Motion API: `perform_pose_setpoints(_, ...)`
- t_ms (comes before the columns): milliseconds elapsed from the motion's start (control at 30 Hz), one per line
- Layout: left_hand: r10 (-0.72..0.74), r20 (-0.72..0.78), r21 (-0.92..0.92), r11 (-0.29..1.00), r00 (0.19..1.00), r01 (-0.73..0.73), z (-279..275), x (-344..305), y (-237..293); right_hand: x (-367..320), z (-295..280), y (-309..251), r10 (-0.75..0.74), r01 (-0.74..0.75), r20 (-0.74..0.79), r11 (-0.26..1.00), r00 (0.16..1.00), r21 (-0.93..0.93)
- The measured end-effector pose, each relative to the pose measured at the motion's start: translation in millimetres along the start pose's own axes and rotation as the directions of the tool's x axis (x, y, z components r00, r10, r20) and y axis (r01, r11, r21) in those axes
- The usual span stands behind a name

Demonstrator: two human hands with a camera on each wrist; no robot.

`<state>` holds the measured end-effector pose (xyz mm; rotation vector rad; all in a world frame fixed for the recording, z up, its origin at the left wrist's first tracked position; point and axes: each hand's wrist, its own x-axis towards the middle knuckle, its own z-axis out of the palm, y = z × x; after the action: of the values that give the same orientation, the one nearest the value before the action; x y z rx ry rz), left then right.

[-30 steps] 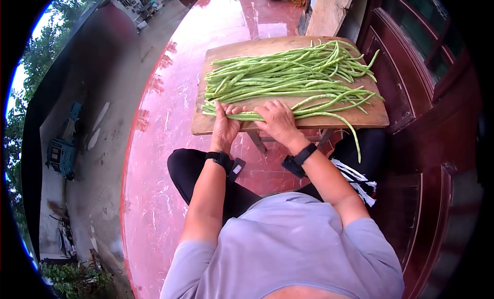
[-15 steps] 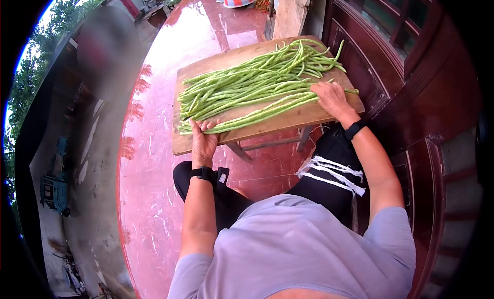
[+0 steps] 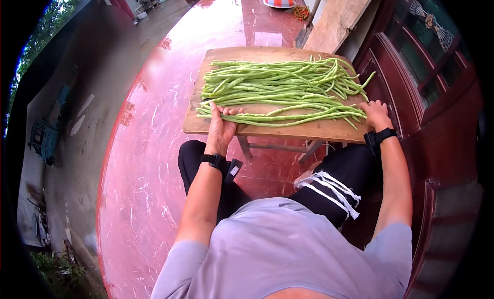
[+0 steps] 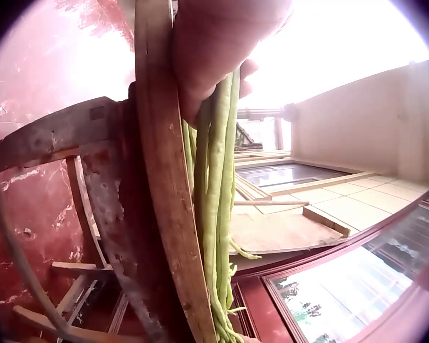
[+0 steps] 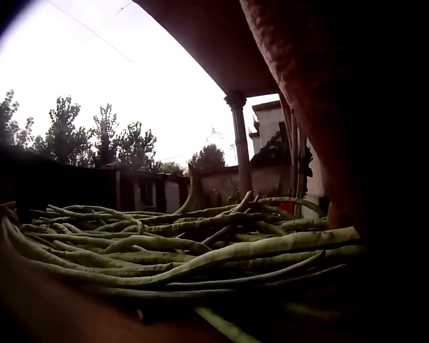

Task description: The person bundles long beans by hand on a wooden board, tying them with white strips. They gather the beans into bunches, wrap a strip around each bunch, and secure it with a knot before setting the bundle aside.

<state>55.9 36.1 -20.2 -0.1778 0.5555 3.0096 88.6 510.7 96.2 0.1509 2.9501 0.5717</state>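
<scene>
Green long beans (image 3: 278, 83) lie side by side in a broad bundle on a wooden board (image 3: 206, 125). Along the near edge runs a thinner bunch of beans (image 3: 288, 118). My left hand (image 3: 222, 130) grips this bunch at its left end, thumb on top. In the left wrist view the held beans (image 4: 218, 179) stretch away from the fingers along the board's edge. At the board's right end, my right hand (image 3: 378, 115) is right at the tips of the near bunch. Its fingers are mostly dark in the right wrist view, where one bean (image 5: 272, 246) reaches up to them.
The board rests on a wooden stool frame (image 3: 278, 146) over a red floor (image 3: 149, 196). A dark red door (image 3: 383, 73) stands close on the right. Behind the board are a leaning plank (image 3: 339, 19) and a red-and-white bowl (image 3: 279, 0).
My right hand has slid rightward along the near bunch, from beside the left hand to the bean tips. The drooping bean now lies with the others. My left hand keeps its hold.
</scene>
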Motion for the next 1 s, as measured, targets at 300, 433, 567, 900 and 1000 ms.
perform_pose_setpoints(300, 0.058, 0.051, 0.039, 0.997, 0.997, -0.06, 3, -6, -5, 5, -70, -171, -0.387, 0.568, -0.563, 0.801, 0.73, 0.186)
perform_pose_setpoints(433, 0.047, -0.009, 0.06, 0.997, 0.999, -0.047, 9, -10, -3, 27, -54, -245, -0.418, 0.699, -0.697, 0.695, 0.583, 0.169)
perform_pose_setpoints(567, 0.013, 0.048, -0.015, 1.0, 0.999, -0.012, 2, -7, -3, 33, -43, -267, -0.335, 0.665, -0.724, 0.712, 0.603, 0.225)
perform_pose_setpoints(900, 0.014, -0.02, 0.004, 1.0, 1.0, -0.014, -1, -5, -7, 8, -48, -259, -0.054, 0.634, -0.695, 0.464, 0.717, 0.618)
perform_pose_setpoints(1000, 0.037, -0.033, 0.056, 0.998, 0.999, -0.035, 3, -10, -6, -1, -53, -260, 0.059, 0.64, -0.715, 0.399, 0.696, 0.656)
